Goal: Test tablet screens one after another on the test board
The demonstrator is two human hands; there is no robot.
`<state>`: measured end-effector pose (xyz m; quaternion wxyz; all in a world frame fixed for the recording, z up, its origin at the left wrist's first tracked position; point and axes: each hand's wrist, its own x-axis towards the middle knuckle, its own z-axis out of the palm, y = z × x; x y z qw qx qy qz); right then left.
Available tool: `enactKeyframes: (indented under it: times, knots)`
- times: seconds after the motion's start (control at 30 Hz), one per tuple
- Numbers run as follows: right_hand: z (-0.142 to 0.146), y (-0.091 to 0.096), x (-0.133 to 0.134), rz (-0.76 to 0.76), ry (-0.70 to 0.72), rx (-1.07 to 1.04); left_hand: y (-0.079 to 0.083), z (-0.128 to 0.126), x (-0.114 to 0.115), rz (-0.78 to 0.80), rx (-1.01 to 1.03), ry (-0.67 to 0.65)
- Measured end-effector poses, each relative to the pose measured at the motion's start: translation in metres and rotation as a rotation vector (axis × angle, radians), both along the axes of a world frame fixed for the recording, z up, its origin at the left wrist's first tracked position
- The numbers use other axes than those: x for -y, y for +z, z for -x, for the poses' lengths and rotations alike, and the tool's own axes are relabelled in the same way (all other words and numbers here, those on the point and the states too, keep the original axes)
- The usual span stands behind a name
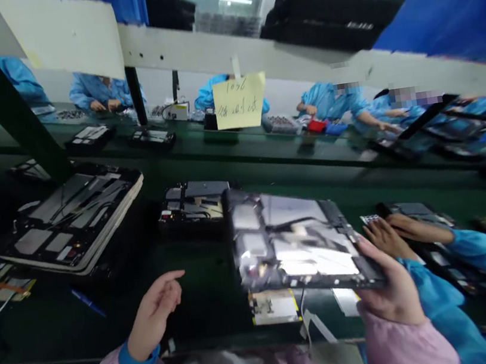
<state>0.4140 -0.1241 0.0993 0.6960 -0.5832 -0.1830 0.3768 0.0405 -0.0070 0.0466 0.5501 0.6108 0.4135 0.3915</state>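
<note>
My right hand [390,282] grips the near right corner of an opened tablet [300,240], its metal plates and dark cables showing on top. The tablet is held tilted above the bench and is a little blurred. My left hand [159,308] is free over the dark green bench, index finger stretched out and the other fingers bent. Nothing shows in it. A blue pen [88,303] lies to its left. Under the held tablet's near edge is a small board with yellow edges [275,307], with a white cable beside it.
A stack of opened tablets [76,217] stands at the left, near a board with an orange strip [2,285]. Another opened device [194,201] lies behind my hands. At right, a co-worker's hands [395,233] work closely. A yellow note [241,103] hangs from the shelf beam.
</note>
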Motion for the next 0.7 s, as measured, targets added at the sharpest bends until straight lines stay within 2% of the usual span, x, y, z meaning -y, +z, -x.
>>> enactKeyframes:
  times: [0.1, 0.17, 0.23, 0.37, 0.5, 0.6, 0.7]
  knots:
    - [-0.053, 0.002, -0.04, -0.063, -0.195, -0.057, -0.01, -0.006, -0.026, -0.117, -0.161, 0.157]
    - [-0.079, -0.003, -0.084, -0.08, -0.353, -0.047, -0.019, -0.009, -0.04, -0.185, -0.214, 0.199]
    - [-0.095, -0.009, -0.136, -0.085, -0.397, -0.014, -0.025, -0.01, -0.048, -0.235, -0.249, 0.183]
    - [-0.094, -0.032, -0.239, 0.022, -0.297, 0.023, -0.03, -0.008, -0.05, -0.274, -0.303, 0.116]
    - [-0.07, -0.064, -0.317, 0.126, -0.081, 0.044, -0.033, -0.009, -0.054, -0.283, -0.311, 0.126]
    - [-0.053, -0.077, -0.351, 0.133, 0.057, 0.085, -0.037, -0.008, -0.06, -0.292, -0.317, 0.164]
    - [-0.044, -0.076, -0.347, 0.115, 0.121, 0.157, -0.039, -0.005, -0.061, -0.328, -0.321, 0.239]
